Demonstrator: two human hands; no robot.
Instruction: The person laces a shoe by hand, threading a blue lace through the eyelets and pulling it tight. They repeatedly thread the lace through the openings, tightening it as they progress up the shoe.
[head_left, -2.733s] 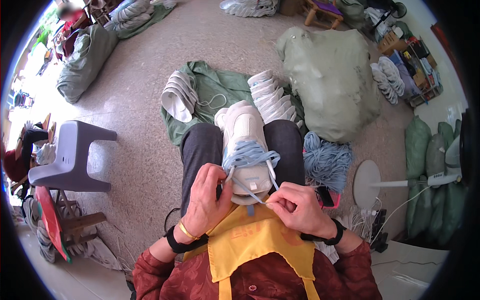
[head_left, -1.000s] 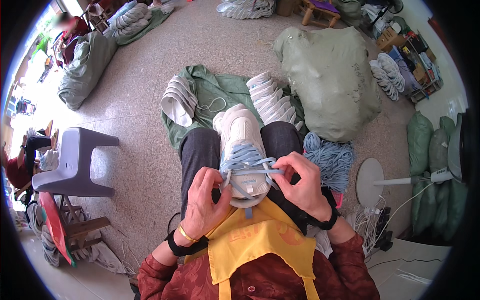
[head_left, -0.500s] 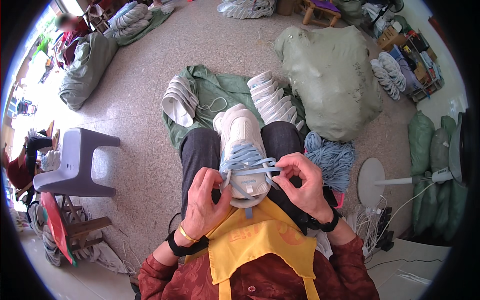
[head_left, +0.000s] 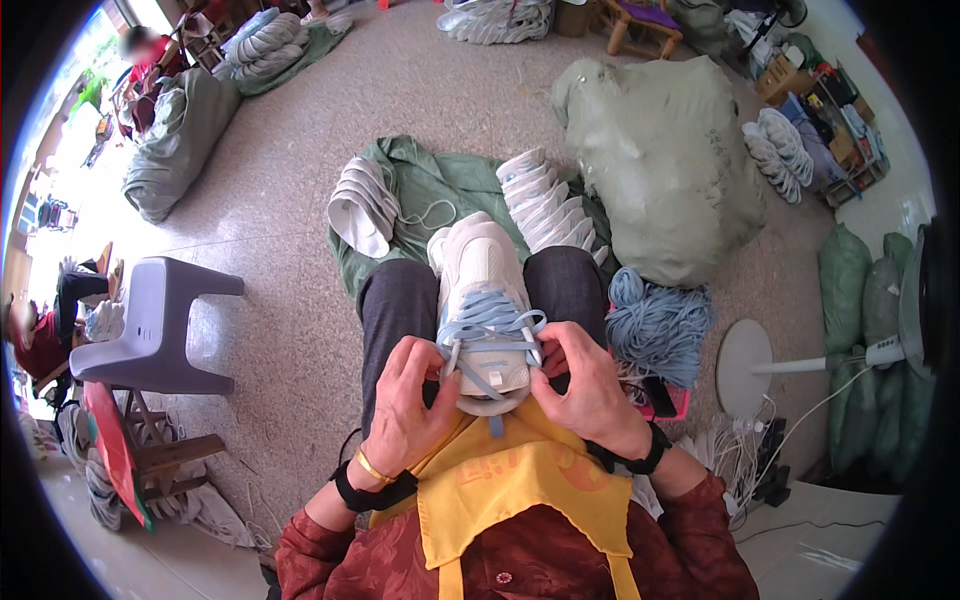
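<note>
A white sneaker (head_left: 482,250) rests between my knees, toe pointing away from me. A light blue shoelace (head_left: 490,308) criss-crosses its upper part, and its tongue (head_left: 495,372) faces me. My left hand (head_left: 402,400) has thumb and forefinger closed on the left eyelet edge of the shoe opening. At the right eyelet edge, my right hand (head_left: 590,390) pinches with thumb and forefinger, where a loop of the lace stands up. The exact spot of that pinch is partly hidden by the fingers. Under the shoe's heel lies my yellow apron (head_left: 525,480).
Beyond my knees, white shoes (head_left: 362,205) and a row of shoe uppers (head_left: 545,205) lie on green cloth (head_left: 430,165). A bulky sack (head_left: 660,160) and blue lace bundle (head_left: 660,325) over a pink basket (head_left: 682,404) are right. Left stands a grey stool (head_left: 150,335); a fan (head_left: 745,365) lies right.
My right hand has moved down and left, from holding the lace out beside the shoe to the right eyelet edge. The lace strand is now a small loop there. My left hand stays put.
</note>
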